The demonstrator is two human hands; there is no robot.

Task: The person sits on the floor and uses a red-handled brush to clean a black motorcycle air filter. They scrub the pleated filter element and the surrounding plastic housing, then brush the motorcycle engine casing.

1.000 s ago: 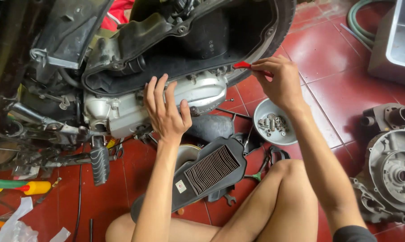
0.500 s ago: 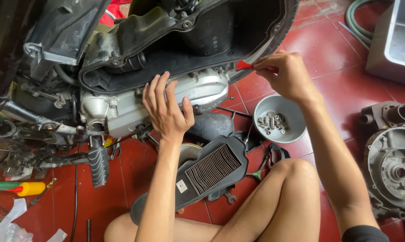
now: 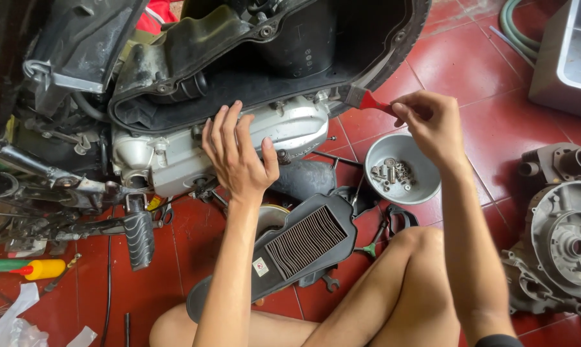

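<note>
My left hand (image 3: 237, 152) lies flat, fingers spread, on the silver engine cover (image 3: 284, 132) of a stripped scooter. Above it gapes the black air box housing (image 3: 252, 58). My right hand (image 3: 432, 125) grips the red handle of a small paintbrush (image 3: 366, 99), whose bristles touch the housing's lower right edge. Below that hand stands a grey bowl (image 3: 425, 186) holding several bolts and washers. A black air filter cover with a ribbed brown element (image 3: 306, 241) lies on the red tile floor in front of my bare knee (image 3: 419, 257).
Grey metal engine casings (image 3: 560, 238) lie at the right. A grey box (image 3: 570, 54) and a green hose (image 3: 515, 26) are at the top right. A footpeg (image 3: 139, 238), a yellow-tipped bottle (image 3: 39, 268), crumpled plastic (image 3: 14, 324) and small wrenches (image 3: 374, 241) lie on the floor.
My right hand has drawn the brush along the housing's lower right rim, and the brush head now shows clearly. My left hand has stayed pressed on the engine cover.
</note>
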